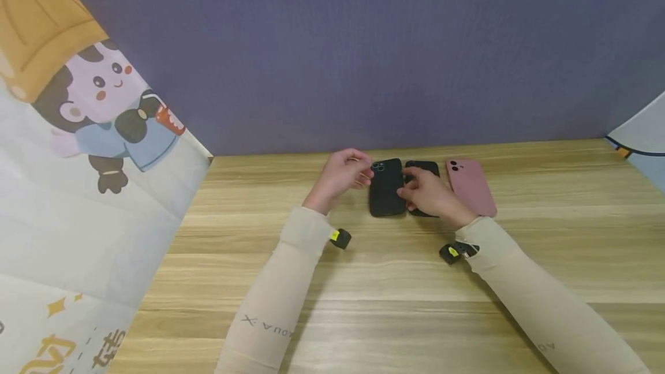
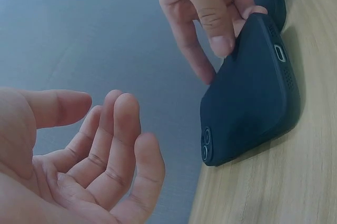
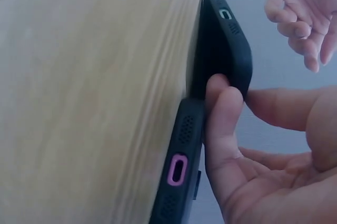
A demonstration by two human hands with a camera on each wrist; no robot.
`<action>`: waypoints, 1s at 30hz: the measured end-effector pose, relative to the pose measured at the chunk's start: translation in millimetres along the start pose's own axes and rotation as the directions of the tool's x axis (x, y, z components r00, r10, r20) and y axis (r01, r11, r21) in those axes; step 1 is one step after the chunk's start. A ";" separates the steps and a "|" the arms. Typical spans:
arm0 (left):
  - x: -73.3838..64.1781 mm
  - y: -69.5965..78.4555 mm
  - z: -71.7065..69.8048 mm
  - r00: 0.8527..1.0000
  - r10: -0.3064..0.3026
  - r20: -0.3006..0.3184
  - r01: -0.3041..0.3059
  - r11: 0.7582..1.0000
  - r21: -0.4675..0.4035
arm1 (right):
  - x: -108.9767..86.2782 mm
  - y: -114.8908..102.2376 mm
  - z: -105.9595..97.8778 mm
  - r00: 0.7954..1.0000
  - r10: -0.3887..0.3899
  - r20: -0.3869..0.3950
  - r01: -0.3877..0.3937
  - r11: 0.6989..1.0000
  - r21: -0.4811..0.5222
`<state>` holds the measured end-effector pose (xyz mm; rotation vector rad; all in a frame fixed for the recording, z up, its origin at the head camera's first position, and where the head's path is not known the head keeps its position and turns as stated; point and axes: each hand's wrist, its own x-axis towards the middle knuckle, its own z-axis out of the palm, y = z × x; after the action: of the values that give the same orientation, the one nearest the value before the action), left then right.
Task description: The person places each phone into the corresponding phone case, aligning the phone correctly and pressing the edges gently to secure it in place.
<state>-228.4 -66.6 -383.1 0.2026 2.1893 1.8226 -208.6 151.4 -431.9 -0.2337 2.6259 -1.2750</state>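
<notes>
Three phones lie in a row near the back of the wooden table: a black phone (image 1: 387, 192), a second black phone (image 1: 427, 165) and a pink phone (image 1: 471, 186). My right hand (image 1: 430, 194) pinches the right edge of the leftmost black phone between thumb and fingers. In the right wrist view that black phone (image 3: 239, 58) is tilted, with its pinched edge raised off the table. Part of the second black phone is hidden under my right hand. My left hand (image 2: 89, 166) hovers left of the leftmost phone, fingers loosely bent, holding nothing.
A dark blue-grey partition (image 1: 363, 62) rises along the table's back edge. To the left hangs a white sheet (image 1: 150, 218) with a cartoon figure. The wooden table (image 1: 384, 316) spreads out in front of the phones. Each wrist carries a small black camera (image 1: 341, 239).
</notes>
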 end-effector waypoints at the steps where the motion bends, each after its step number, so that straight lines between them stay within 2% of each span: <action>1: 0.1 -0.3 -0.4 1.000 -0.001 0.000 0.001 1.000 0.002 | -0.5 -0.9 -0.1 1.000 -0.009 -0.003 0.009 0.999 -0.039; 5: 0.1 -0.9 -1.4 1.000 -0.007 0.000 0.007 1.000 0.007 | -2.2 -4.7 0.9 0.999 -0.052 -0.005 0.051 0.983 -0.174; 8: 0.4 -1.5 -1.4 1.000 -0.011 0.003 0.011 1.000 0.006 | -3.7 -6.6 2.3 0.998 -0.067 -0.003 0.065 0.969 -0.239; 20: -0.8 -1.2 -0.7 1.000 -0.010 0.017 0.010 1.000 0.021 | -8.5 -12.9 6.2 0.997 -0.071 -0.017 0.063 0.951 -0.302; 27: -1.3 -2.6 0.0 1.000 -0.016 0.013 0.016 0.999 0.028 | -10.4 -12.2 8.4 0.997 -0.070 0.013 0.069 0.924 -0.375; 30: -1.7 -3.4 0.8 1.000 -0.014 0.010 0.013 0.999 0.032 | -10.7 -11.0 7.7 0.997 -0.082 0.013 0.081 0.924 -0.373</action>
<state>-226.3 -66.9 -386.3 0.2027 2.2088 1.7767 -195.7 141.3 -426.6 -0.4041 2.8697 -0.7807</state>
